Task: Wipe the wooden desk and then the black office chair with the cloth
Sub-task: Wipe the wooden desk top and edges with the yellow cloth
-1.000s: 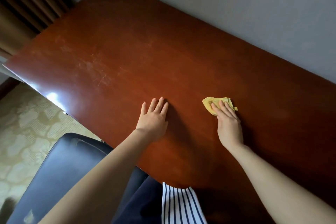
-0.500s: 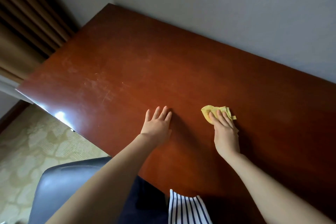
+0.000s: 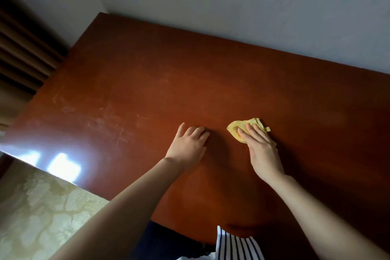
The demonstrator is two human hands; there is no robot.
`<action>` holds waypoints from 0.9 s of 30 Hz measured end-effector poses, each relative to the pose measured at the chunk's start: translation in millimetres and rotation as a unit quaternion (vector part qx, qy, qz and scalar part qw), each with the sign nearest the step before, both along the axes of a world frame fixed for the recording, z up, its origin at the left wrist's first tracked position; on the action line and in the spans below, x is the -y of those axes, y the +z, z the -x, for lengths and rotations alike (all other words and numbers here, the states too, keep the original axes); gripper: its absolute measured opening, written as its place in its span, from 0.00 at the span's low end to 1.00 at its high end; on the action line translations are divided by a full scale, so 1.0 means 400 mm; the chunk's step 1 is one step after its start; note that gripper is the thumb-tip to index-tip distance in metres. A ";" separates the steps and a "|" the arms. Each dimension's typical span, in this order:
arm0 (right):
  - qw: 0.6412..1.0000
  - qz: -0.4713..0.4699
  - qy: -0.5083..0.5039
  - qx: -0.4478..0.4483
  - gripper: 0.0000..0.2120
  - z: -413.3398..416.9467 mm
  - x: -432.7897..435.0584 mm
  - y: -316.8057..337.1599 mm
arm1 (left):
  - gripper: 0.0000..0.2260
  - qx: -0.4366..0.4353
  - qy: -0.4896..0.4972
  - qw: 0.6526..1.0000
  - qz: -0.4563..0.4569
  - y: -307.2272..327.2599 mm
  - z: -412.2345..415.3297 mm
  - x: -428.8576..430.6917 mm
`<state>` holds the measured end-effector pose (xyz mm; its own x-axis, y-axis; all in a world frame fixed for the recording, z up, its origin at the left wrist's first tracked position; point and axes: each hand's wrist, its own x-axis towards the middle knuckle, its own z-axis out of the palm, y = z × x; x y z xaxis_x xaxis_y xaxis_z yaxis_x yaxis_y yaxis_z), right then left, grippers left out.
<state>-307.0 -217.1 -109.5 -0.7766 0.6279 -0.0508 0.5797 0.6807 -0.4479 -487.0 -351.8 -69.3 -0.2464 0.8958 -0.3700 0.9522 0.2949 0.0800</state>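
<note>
The right hand (image 3: 261,150) presses the yellow cloth (image 3: 235,131) flat on the table (image 3: 190,80) with straight fingers (image 3: 252,132), the left hand (image 3: 187,145) rests just beside, loosely bent and holding nothing, and the scuff marks (image 3: 118,133) lie further left, beyond that hand

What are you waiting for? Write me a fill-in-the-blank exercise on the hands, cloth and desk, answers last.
1. The right hand presses a ____ cloth onto the wooden desk.
2. The left hand rests on the wooden desk and holds ____.
3. The cloth lies to the ____ of the left hand.
4. The curtain hangs at the wooden desk's ____ end.
Missing words: yellow; nothing; right; left.
</note>
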 end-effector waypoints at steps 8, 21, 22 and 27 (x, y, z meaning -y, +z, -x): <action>0.996 -0.026 -0.087 0.008 0.23 0.350 -0.049 0.003 | 0.19 0.059 -0.148 0.986 -0.058 0.000 0.259 -0.012; 0.981 -0.107 -0.162 -0.019 0.21 0.571 0.188 0.006 | 0.27 0.139 -0.152 0.976 -0.066 0.020 0.574 -0.039; 0.982 -0.114 -0.149 -0.025 0.20 0.570 0.216 0.005 | 0.27 0.143 -0.156 0.976 -0.061 0.021 0.578 -0.048; 0.995 -0.096 -0.039 0.004 0.22 0.538 0.349 -0.012 | 0.29 0.145 -0.167 0.975 -0.009 0.009 0.578 -0.089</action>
<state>-522.4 -356.7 -114.2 -0.7248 0.6854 0.0693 0.6377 0.7056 -0.3088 -718.2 -316.1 -65.7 0.1726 0.9154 -0.3636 0.9313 -0.0314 0.3629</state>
